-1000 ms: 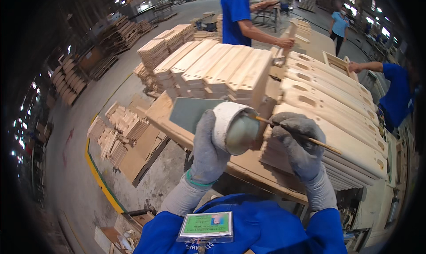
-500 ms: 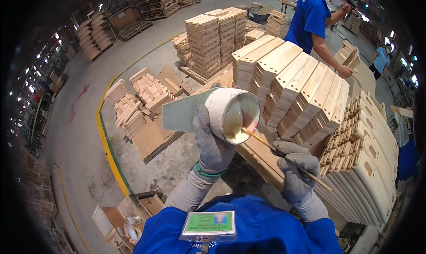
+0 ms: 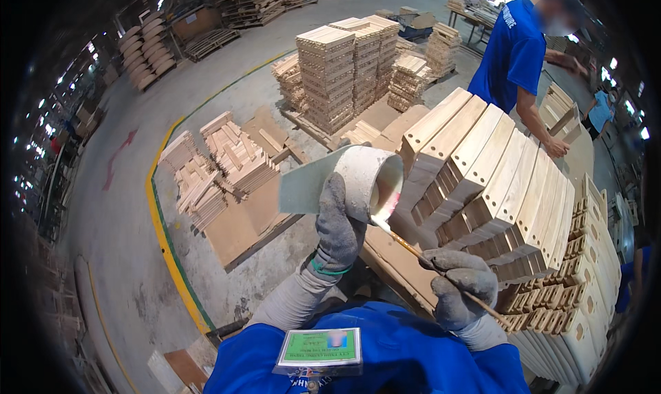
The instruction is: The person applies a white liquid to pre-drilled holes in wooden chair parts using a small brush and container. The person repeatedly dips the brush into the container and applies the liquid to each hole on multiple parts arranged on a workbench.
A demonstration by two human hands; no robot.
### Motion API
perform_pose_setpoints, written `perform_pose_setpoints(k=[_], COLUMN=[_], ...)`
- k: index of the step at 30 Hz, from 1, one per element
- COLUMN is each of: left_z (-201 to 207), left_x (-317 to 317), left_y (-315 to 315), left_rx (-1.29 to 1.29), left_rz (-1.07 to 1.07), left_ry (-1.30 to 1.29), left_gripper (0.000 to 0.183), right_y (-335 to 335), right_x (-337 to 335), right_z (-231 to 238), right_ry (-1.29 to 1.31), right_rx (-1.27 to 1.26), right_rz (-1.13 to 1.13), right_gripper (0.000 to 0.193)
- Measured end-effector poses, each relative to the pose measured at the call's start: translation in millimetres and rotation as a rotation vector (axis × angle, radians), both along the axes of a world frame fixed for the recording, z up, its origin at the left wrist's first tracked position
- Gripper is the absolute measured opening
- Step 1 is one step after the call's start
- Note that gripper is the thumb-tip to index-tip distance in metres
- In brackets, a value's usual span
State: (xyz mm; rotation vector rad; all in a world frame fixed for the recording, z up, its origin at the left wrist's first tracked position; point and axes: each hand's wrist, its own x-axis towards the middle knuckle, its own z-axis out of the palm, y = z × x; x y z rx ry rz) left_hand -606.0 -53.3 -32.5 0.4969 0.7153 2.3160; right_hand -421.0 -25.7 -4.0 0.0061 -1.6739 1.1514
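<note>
Two-handed, my left grip clasps the whitish cup, my right grip the thin stick, best wiped along the rim.

Open floor gave the left hand room on the near left, beside the wood pile; right of the cup, board stacks blocked the way and panels crowded the near right.
</note>
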Motion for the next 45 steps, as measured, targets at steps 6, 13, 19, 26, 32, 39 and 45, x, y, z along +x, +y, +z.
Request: perform_pose_setpoints(k=[6,13,19,26,32,39,45], left_z=[8,10,-17,-22,-21,-18,-17], left_x=[-32,-90,-127,-136,-140,-144,-142], left_y=[33,106,164,176,180,185,183], left_rx=[0.050,0.083,0.023,0.075,0.064,0.045,0.032], left_rz=[-0.225,-0.547,-0.822,-1.075,-1.129,-1.152,-1.117], left_ry=[0.136,-0.229,-0.208,-0.408,-0.415,-0.453,-0.463], left_gripper=[0.047,0.046,0.058,0.050,0.050,0.054,0.061], right_y=[50,156,176,174,174,164,159], right_x=[-43,-68,-105,-125,-133,-124,-126], right_z=[54,96,85,80,65,74,70], right_ry=[-0.093,-0.420,-0.670,-0.775,-0.808,-0.825,-0.937], right_rx=[-0.728,-0.382,-0.226,-0.327,-0.242,-0.201,-0.119], right_rz=[-0.201,-0.515,-0.613,-0.678,-0.715,-0.827,-0.840], right_gripper=[0.012,0.033,0.036,0.032,0.032,0.035,0.035])
